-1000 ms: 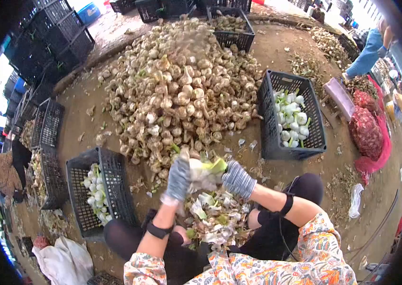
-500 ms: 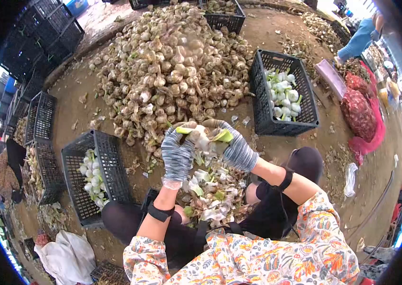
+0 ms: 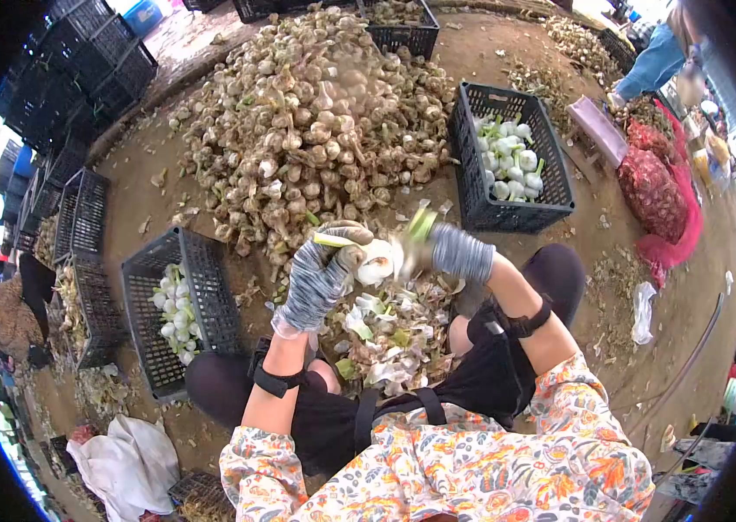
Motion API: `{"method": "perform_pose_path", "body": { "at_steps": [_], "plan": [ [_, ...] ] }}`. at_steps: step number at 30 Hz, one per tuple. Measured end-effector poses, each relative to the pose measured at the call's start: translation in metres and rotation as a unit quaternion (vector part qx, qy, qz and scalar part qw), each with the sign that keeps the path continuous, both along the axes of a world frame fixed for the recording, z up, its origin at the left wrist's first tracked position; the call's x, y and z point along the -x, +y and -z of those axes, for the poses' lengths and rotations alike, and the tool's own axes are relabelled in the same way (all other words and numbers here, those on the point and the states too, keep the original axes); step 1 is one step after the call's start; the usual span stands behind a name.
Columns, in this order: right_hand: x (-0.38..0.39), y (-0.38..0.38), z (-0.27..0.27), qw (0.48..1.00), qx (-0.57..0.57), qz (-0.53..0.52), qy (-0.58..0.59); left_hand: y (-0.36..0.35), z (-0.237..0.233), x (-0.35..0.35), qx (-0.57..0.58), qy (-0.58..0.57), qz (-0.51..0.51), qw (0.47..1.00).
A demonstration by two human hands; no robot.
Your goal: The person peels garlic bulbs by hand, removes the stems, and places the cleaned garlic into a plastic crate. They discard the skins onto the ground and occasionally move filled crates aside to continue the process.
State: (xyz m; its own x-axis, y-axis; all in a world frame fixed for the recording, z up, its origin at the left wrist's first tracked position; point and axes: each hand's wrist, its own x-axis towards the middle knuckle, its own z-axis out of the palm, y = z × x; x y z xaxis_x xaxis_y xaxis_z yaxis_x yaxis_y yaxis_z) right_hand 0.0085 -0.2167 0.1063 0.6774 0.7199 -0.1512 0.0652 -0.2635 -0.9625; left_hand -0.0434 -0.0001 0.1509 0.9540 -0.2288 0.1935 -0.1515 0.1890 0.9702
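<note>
In the middle of the head view, my left hand (image 3: pixel 320 277), in a grey striped glove, is closed around a garlic bulb (image 3: pixel 376 266). The bulb's underside shows white, and its cut green stem (image 3: pixel 333 240) sticks out past the fingers. My right hand (image 3: pixel 457 252), gloved alike and partly blurred, is closed beside the bulb on a strip of garlic husk (image 3: pixel 421 224) with a green end. Below both hands, a heap of shed husks (image 3: pixel 394 335) lies between my legs. A large pile of unpeeled garlic (image 3: pixel 315 130) rises just beyond my hands.
Black crates with peeled white garlic stand at right (image 3: pixel 516 217) and left (image 3: pixel 220 304). Stacked black crates (image 3: pixel 80 78) line the far left. A red mesh sack (image 3: pixel 651 196) lies at right, near a person in blue trousers (image 3: pixel 646 65). Another person (image 3: pixel 11 309) sits at left.
My right hand has moved right and away from the bulb, taking a green-ended strip of husk with it. The bulb's white surface now shows, still in my left hand.
</note>
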Motion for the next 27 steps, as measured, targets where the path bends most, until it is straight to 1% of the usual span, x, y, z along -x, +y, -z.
{"method": "perform_pose_path", "body": {
  "at_steps": [1, 2, 3, 4, 5, 6, 7, 9, 11, 12, 13, 14, 15, 16, 17, 18, 19, 20, 21, 22, 23, 24, 25, 26, 27],
  "plan": [
    [0.011, -0.017, -0.007, 0.991, 0.119, -0.046, -0.039, 0.000, -0.001, -0.001, -0.047, -0.047, -0.011, 0.998],
    [0.022, -0.013, -0.024, 0.976, 0.151, 0.034, -0.154, -0.003, -0.006, 0.000, -0.085, -0.075, -0.020, 0.993],
    [0.031, -0.008, -0.032, 0.941, 0.181, 0.116, -0.263, -0.005, -0.009, 0.004, -0.087, -0.072, -0.014, 0.993],
    [0.027, -0.008, -0.034, 0.973, 0.093, 0.151, -0.145, -0.009, -0.013, 0.006, -0.124, -0.087, -0.020, 0.988],
    [0.022, -0.009, -0.038, 0.983, 0.003, 0.183, -0.026, -0.012, -0.015, 0.006, -0.160, -0.104, -0.026, 0.981],
    [0.024, -0.004, -0.044, 0.975, -0.072, 0.205, -0.046, -0.016, -0.018, 0.007, -0.199, -0.121, -0.028, 0.972],
    [0.026, 0.004, -0.053, 0.959, -0.099, 0.228, 0.134, -0.020, -0.024, 0.009, -0.228, -0.125, -0.032, 0.965],
    [0.033, 0.008, -0.050, 0.982, -0.073, 0.175, 0.002, -0.025, -0.021, 0.007, -0.302, -0.230, -0.053, 0.924],
    [0.028, 0.009, -0.041, 0.981, -0.068, 0.147, 0.106, -0.040, -0.045, 0.018, -0.314, -0.115, -0.058, 0.941],
    [0.036, 0.005, -0.046, 0.965, -0.145, 0.155, 0.155, -0.042, -0.038, 0.017, -0.275, -0.056, -0.055, 0.958],
    [0.032, 0.003, -0.024, 0.978, -0.069, 0.186, 0.070, -0.037, -0.023, 0.015, -0.230, -0.056, -0.043, 0.971],
    [0.038, -0.003, -0.042, 0.968, -0.106, 0.193, 0.117, -0.039, -0.023, 0.014, -0.254, -0.099, -0.061, 0.960],
    [0.038, -0.008, -0.039, 0.975, -0.062, 0.197, 0.086, -0.036, -0.014, 0.011, -0.245, -0.120, -0.052, 0.961],
    [0.038, -0.009, -0.037, 0.974, -0.097, 0.181, 0.100, -0.034, -0.005, 0.007, -0.284, -0.183, -0.054, 0.940],
    [0.033, -0.003, -0.009, 0.970, -0.116, 0.208, 0.049, -0.015, 0.030, -0.010, -0.228, -0.204, -0.011, 0.952],
    [0.036, -0.012, -0.023, 0.971, -0.098, 0.203, 0.078, -0.027, 0.008, 0.002, -0.231, -0.172, -0.025, 0.957],
    [0.037, -0.010, -0.040, 0.972, -0.087, 0.187, 0.114, -0.045, -0.036, 0.018, -0.300, -0.226, -0.025, 0.926],
    [0.039, -0.010, -0.049, 0.971, -0.090, 0.191, 0.111, -0.049, -0.040, 0.020, -0.303, -0.224, -0.026, 0.926],
    [0.043, -0.012, -0.057, 0.963, -0.098, 0.198, 0.155, -0.048, -0.042, 0.020, -0.309, -0.219, -0.028, 0.925],
    [0.043, -0.015, -0.053, 0.952, -0.103, 0.207, 0.200, -0.050, -0.032, 0.016, -0.309, -0.218, -0.025, 0.925],
    [0.042, -0.011, -0.045, 0.958, -0.100, 0.202, 0.179, -0.051, -0.025, 0.016, -0.230, -0.163, -0.006, 0.959],
    [0.033, -0.003, -0.009, 0.975, -0.067, 0.183, 0.111, -0.054, -0.020, 0.017, -0.148, -0.107, 0.013, 0.983],
    [0.023, 0.003, 0.021, 0.985, -0.033, 0.162, 0.044, -0.056, -0.021, 0.017, -0.148, -0.105, 0.016, 0.983],
    [0.029, -0.001, 0.014, 0.985, -0.033, 0.162, 0.046, -0.059, -0.027, 0.018, -0.210, -0.135, 0.004, 0.968],
    [0.040, -0.006, -0.002, 0.961, -0.115, 0.196, 0.157, -0.062, -0.032, 0.019, -0.272, -0.163, -0.009, 0.948]
  ]
}}
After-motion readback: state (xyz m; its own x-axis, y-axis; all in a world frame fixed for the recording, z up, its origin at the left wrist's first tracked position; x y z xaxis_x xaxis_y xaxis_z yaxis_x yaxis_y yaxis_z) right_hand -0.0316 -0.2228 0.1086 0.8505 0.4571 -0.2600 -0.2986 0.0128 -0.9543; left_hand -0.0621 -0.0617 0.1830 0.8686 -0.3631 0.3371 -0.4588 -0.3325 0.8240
